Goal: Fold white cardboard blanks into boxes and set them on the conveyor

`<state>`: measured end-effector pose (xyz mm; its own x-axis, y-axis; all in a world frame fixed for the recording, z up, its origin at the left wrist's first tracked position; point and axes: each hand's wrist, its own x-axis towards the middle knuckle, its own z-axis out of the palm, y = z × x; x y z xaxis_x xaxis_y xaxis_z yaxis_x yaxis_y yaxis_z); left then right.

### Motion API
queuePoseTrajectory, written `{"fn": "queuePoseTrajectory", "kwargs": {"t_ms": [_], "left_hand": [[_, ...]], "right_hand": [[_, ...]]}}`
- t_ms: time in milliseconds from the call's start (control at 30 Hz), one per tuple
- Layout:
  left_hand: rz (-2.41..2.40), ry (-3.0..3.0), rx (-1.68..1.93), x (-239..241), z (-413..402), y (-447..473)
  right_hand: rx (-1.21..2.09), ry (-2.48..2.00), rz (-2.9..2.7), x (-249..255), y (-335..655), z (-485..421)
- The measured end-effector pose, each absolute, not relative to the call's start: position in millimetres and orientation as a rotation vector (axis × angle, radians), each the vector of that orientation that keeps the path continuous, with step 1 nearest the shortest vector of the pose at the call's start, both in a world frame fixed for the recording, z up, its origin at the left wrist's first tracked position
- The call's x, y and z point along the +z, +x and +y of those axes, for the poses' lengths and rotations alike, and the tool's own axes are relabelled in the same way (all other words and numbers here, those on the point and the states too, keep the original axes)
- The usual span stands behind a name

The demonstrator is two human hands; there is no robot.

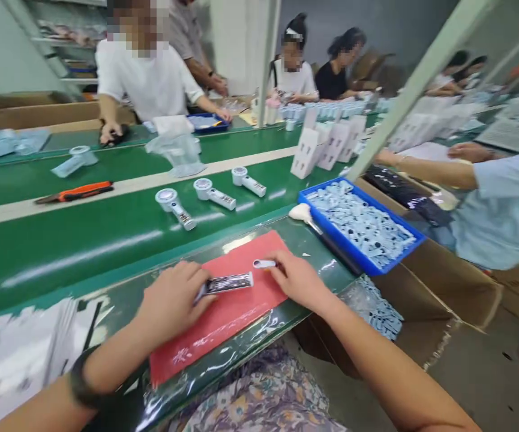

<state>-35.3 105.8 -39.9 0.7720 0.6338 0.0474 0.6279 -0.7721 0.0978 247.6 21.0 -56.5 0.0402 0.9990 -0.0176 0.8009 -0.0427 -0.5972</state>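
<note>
Red mat (232,312), blurrily printed boxes (306,150); left fingers (192,272) clasp device (230,283), right fingers (279,259) pinch pale piece (266,263)

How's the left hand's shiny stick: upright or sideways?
Sideways: the shiny stick points level over the red mat, one end in the left hand.

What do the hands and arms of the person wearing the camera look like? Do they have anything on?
The left hand and right hand wear no gloves. A dark band circles the left wrist; the right wrist has none. No sleeves show on either forearm.
</note>
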Motion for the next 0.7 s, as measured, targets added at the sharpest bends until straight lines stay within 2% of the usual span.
{"fn": "queuePoseTrajectory", "kwargs": {"t_ms": [67, 167, 333, 467, 700], "left_hand": [[1.079, 2.845, 0.063, -43.3, 101.3, -20.6], [1.047, 2.775, 0.187, -44.8, 100.7, -14.8], [0.794, 2.619, 0.518, -44.9, 99.4, -26.5], [0.782, 2.553, 0.571, -45.0, 97.3, -24.1], [0.852, 2.556, 0.562, -38.9, 94.2, -18.1]], "right_hand": [[0.665, -1.827, -1.739, -51.0, 238.9, 20.8], [0.707, -1.711, -1.794, -43.9, 213.1, 22.3], [0.563, -1.663, -2.137, -43.3, 179.8, 33.0], [0.516, -1.585, -2.136, -51.1, 183.4, 36.3], [0.963, -1.422, -1.702, -77.4, 191.1, 39.7]]}}
